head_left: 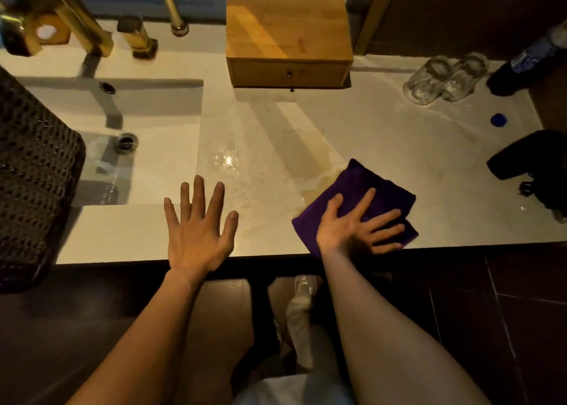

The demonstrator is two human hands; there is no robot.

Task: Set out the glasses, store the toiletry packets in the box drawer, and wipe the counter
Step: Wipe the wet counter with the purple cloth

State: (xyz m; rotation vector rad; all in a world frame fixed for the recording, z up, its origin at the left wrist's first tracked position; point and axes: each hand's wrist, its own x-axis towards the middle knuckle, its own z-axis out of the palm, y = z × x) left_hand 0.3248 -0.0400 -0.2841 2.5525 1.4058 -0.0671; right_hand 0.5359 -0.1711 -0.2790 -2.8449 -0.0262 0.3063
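Flat, fingers splayed, right hand (pixel 357 225) presses folded purple cloth (pixel 362 190) on glossy wet counter (pixel 383 134) (front edge); left hand (pixel 198 231) empty, spread; square wooden box (pixel 288 33), clear glasses (pixel 445 78) behind.

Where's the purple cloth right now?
The purple cloth lies on the counter's front edge, right of centre, flat under the right hand.

Left hand (pixel 199 229): open, palm down, fingers (pixel 196 196) spread wide and pointing far, at the near edge.
Left forearm: bare, rising from near left toward the wrist.
Right hand (pixel 357 223): flat, palm down, fingers splayed and angled far-right, pressed down.
Right forearm: bare, reaching up from near right.
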